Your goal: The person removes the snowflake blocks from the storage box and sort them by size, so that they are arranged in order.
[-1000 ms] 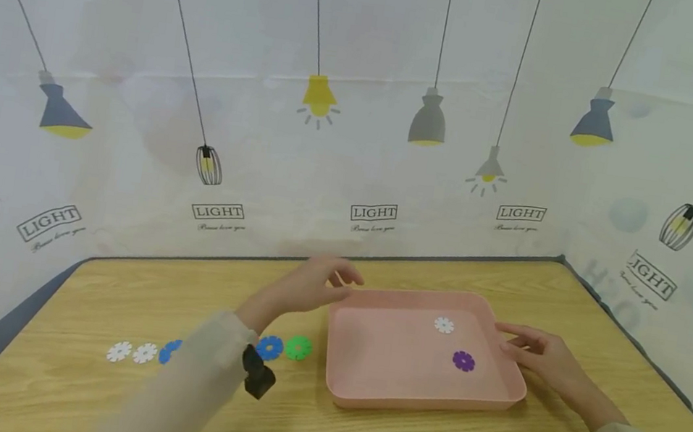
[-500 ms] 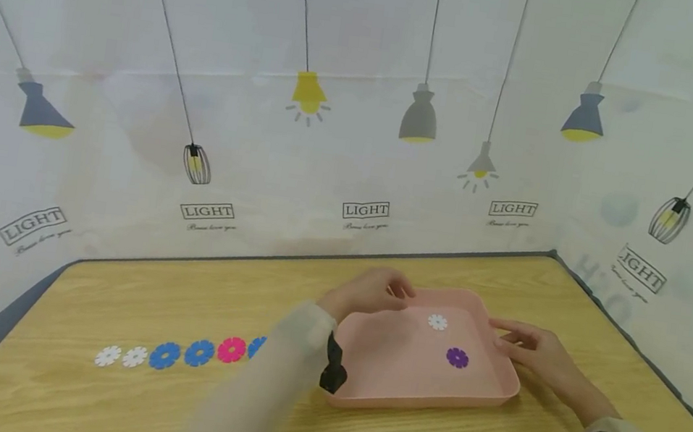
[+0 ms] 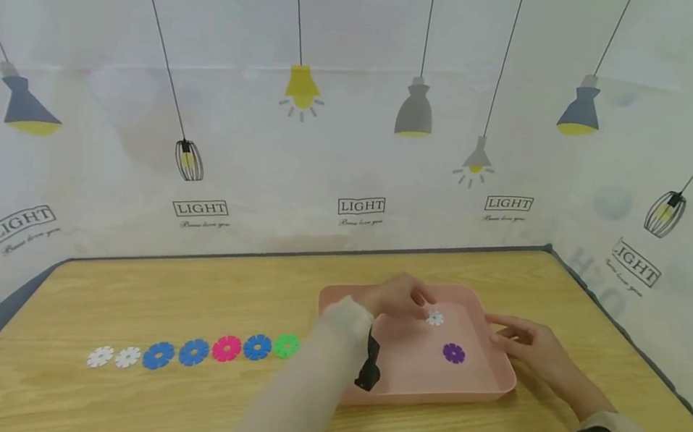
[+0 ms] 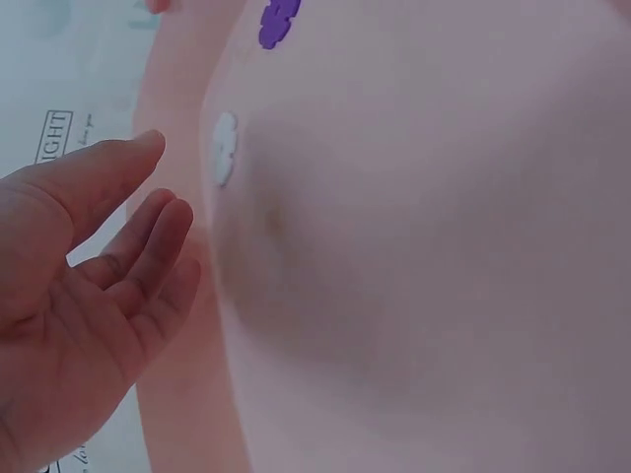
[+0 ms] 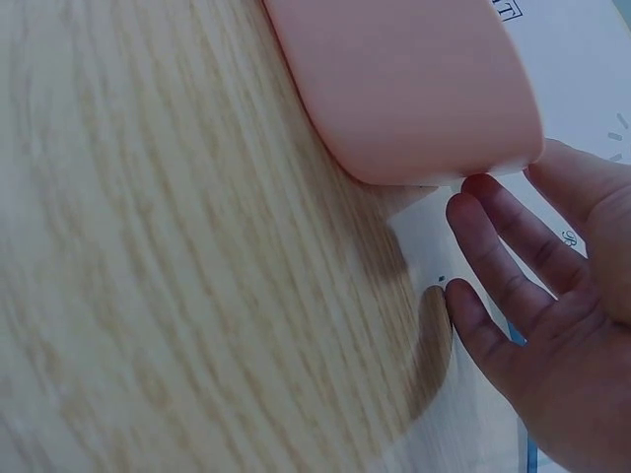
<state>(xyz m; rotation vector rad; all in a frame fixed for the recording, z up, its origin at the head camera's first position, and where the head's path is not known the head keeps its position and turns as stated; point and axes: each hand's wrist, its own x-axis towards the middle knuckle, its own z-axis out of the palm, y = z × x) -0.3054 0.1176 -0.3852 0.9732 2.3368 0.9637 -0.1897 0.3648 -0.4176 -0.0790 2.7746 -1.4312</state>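
Note:
A shallow pink tray (image 3: pixel 408 366) stands on the table, with a white snowflake disc (image 3: pixel 435 319) and a purple snowflake disc (image 3: pixel 454 353) lying in it. My left hand (image 3: pixel 400 296) reaches over the tray's left side, fingertips close by the white disc. In the left wrist view its thumb and fingers (image 4: pixel 148 246) are apart, nothing between them. At the tray's right side, my right hand (image 3: pixel 531 346) holds the wall, thumb and fingers at the rim. The right wrist view shows the index fingertip against the tray's outside and the other fingers spread beneath.
Left of the tray runs a row of snowflake discs on the wooden table (image 3: pixel 162 418): two white, blue ones, a pink disc (image 3: pixel 227 348) and a green disc (image 3: pixel 286 345). A wall covering printed with lamps (image 3: pixel 370 139) rises behind the table.
My left hand has moved right, from beside the tray's left rim to over the tray near the white disc. The row of discs shows fully now. My right hand stays at the tray's side.

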